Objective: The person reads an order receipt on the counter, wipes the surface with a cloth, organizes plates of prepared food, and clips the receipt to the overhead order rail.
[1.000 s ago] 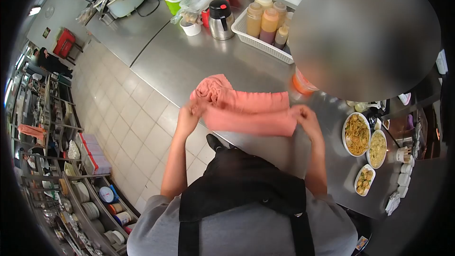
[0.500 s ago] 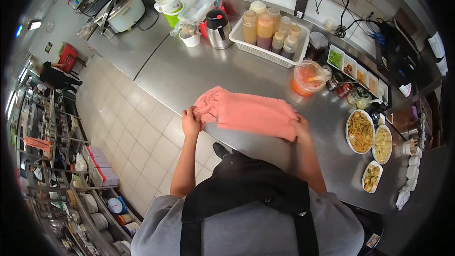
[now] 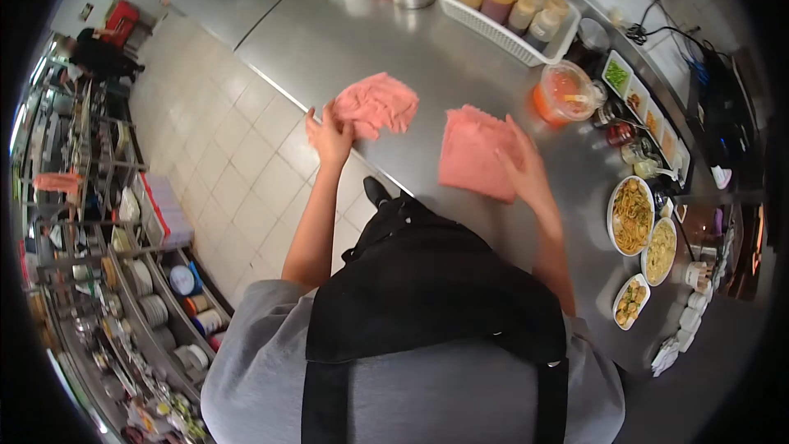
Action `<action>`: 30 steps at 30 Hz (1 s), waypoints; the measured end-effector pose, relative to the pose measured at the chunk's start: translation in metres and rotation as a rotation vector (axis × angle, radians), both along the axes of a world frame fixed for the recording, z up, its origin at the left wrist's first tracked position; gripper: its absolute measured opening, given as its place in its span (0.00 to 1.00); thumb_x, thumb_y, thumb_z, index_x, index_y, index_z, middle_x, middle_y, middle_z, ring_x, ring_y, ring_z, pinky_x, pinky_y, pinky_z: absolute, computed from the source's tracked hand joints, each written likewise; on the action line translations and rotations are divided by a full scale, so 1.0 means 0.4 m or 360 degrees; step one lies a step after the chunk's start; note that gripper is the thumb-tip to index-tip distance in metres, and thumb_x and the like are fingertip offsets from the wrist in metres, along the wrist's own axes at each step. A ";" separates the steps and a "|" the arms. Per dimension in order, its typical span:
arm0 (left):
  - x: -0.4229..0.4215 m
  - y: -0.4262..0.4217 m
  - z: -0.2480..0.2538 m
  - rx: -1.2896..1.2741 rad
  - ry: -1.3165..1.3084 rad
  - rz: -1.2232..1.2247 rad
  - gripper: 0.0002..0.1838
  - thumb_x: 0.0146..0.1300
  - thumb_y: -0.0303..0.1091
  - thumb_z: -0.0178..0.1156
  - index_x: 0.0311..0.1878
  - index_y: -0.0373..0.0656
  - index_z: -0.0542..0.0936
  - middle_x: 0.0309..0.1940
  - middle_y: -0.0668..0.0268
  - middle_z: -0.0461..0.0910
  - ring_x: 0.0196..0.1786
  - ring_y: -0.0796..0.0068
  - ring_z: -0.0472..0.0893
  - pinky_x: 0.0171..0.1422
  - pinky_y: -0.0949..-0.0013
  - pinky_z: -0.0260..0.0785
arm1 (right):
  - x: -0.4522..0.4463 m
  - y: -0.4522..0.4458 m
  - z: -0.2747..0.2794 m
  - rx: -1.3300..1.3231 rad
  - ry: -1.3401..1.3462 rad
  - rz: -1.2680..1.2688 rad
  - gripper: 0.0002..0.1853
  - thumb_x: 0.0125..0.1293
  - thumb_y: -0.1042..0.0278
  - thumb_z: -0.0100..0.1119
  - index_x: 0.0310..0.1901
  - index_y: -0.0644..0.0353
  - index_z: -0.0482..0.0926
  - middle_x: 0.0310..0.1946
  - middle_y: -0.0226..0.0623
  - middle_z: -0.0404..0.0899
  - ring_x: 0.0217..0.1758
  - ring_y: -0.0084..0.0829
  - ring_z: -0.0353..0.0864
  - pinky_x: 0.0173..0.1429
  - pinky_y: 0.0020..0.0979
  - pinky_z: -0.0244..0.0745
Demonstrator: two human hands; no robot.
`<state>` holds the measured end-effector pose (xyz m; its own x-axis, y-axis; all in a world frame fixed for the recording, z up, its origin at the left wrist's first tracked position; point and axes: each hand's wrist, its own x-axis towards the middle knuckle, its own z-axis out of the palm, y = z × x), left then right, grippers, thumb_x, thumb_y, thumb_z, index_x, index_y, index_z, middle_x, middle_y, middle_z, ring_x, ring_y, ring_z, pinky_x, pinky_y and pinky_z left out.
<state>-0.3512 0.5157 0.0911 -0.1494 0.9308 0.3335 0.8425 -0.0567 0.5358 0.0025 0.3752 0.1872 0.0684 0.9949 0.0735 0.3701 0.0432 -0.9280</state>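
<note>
A crumpled pink cloth [image 3: 380,105] lies near the front edge of the steel counter. My left hand [image 3: 331,138] grips its left side, with the thumb over the fabric and some fingertips hidden. To the right is a second pink cloth [image 3: 472,154], folded into a flat, roughly square pad. My right hand [image 3: 528,171] rests against the right side of this pad, fingers stretched out and thumb spread across its top. A gap of bare steel separates the two cloths.
A white basket of sauce bottles [image 3: 493,20] stands at the back. Right of it are a tub of orange-red liquid [image 3: 563,92] and a tray of toppings [image 3: 618,74]. Noodle [image 3: 631,215] and other food dishes line the right side. Another person [image 3: 103,57] stands far left.
The pink fabric, previously one stretched piece with a bunched left end, now shows as two separate parts. The right part is folded shorter. My right hand has loosened and spread; the view has shifted.
</note>
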 end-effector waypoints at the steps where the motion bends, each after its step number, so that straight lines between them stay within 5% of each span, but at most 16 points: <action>1: 0.016 -0.010 0.026 -0.0024 -0.0105 -0.0052 0.30 0.51 0.34 0.63 0.61 0.53 0.71 0.64 0.41 0.58 0.67 0.42 0.60 0.66 0.47 0.57 | -0.009 0.022 -0.025 0.0205 -0.0445 -0.0057 0.33 0.63 0.67 0.60 0.69 0.57 0.60 0.61 0.48 0.67 0.63 0.45 0.68 0.72 0.42 0.53; 3: 0.010 -0.011 0.015 0.0046 -0.0032 -0.0203 0.28 0.53 0.34 0.63 0.61 0.50 0.72 0.63 0.46 0.62 0.68 0.46 0.59 0.67 0.50 0.58 | -0.032 0.042 -0.108 0.0155 -0.0557 -0.0089 0.34 0.62 0.60 0.61 0.69 0.53 0.61 0.66 0.48 0.62 0.69 0.50 0.59 0.74 0.48 0.45; 5: 0.018 -0.040 0.055 0.0063 -0.0111 -0.0234 0.26 0.54 0.32 0.62 0.59 0.47 0.73 0.62 0.48 0.64 0.68 0.48 0.60 0.67 0.52 0.60 | -0.054 0.048 -0.208 0.0067 -0.1362 -0.0106 0.34 0.65 0.50 0.56 0.70 0.47 0.60 0.72 0.42 0.54 0.75 0.48 0.49 0.75 0.50 0.40; 11: 0.035 -0.122 0.222 0.0115 -0.0491 -0.0507 0.16 0.58 0.25 0.59 0.51 0.42 0.79 0.57 0.57 0.72 0.62 0.58 0.70 0.63 0.61 0.65 | -0.084 0.030 -0.228 0.0024 -0.1469 -0.0121 0.35 0.66 0.42 0.50 0.72 0.41 0.55 0.75 0.36 0.45 0.78 0.46 0.40 0.76 0.51 0.34; 13: 0.027 -0.157 0.281 -0.0615 -0.1006 -0.1240 0.14 0.59 0.24 0.60 0.49 0.42 0.80 0.54 0.60 0.76 0.59 0.62 0.73 0.64 0.61 0.65 | -0.086 0.028 -0.225 0.0027 -0.1486 -0.0115 0.36 0.65 0.42 0.50 0.72 0.42 0.56 0.75 0.36 0.46 0.78 0.46 0.41 0.76 0.51 0.34; 15: 0.040 -0.202 0.348 -0.1110 -0.1032 -0.1762 0.11 0.60 0.27 0.62 0.46 0.42 0.82 0.50 0.63 0.79 0.56 0.65 0.75 0.62 0.63 0.66 | -0.086 0.032 -0.224 0.0044 -0.1499 -0.0134 0.36 0.65 0.42 0.50 0.72 0.43 0.56 0.75 0.36 0.46 0.78 0.45 0.42 0.76 0.51 0.35; 17: 0.054 -0.237 0.327 -0.1153 -0.0911 -0.2230 0.10 0.58 0.29 0.66 0.44 0.41 0.82 0.45 0.63 0.81 0.53 0.67 0.77 0.57 0.66 0.68 | -0.080 0.029 -0.235 0.0053 -0.1492 -0.0135 0.36 0.65 0.43 0.50 0.71 0.45 0.57 0.75 0.36 0.48 0.77 0.45 0.43 0.76 0.51 0.35; 23: -0.005 -0.237 0.321 -0.1468 -0.0450 -0.1940 0.07 0.53 0.29 0.69 0.36 0.42 0.84 0.35 0.66 0.83 0.40 0.68 0.81 0.47 0.67 0.72 | -0.076 0.020 -0.217 0.0039 -0.1413 -0.0168 0.35 0.63 0.43 0.51 0.70 0.46 0.61 0.74 0.38 0.51 0.77 0.45 0.45 0.76 0.51 0.35; 27: -0.078 -0.180 0.271 -0.1407 0.0065 -0.1841 0.16 0.52 0.30 0.68 0.46 0.43 0.81 0.48 0.61 0.78 0.54 0.63 0.76 0.59 0.65 0.68 | -0.082 0.007 -0.228 0.0077 -0.1395 -0.0226 0.34 0.63 0.43 0.51 0.69 0.46 0.63 0.73 0.39 0.51 0.76 0.51 0.44 0.76 0.53 0.35; 30: -0.064 -0.093 0.234 -0.0847 0.0080 -0.1667 0.22 0.54 0.27 0.64 0.55 0.45 0.77 0.52 0.59 0.75 0.59 0.60 0.71 0.65 0.61 0.64 | -0.099 -0.033 -0.232 0.0128 -0.1593 0.0051 0.34 0.63 0.41 0.50 0.70 0.39 0.61 0.74 0.38 0.48 0.76 0.55 0.42 0.76 0.52 0.34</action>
<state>-0.3767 0.4783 0.1845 0.7738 0.6153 -0.1507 0.5382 -0.5132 0.6685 -0.0371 0.3618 0.0944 -0.0882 0.9848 0.1497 0.9760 0.1155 -0.1844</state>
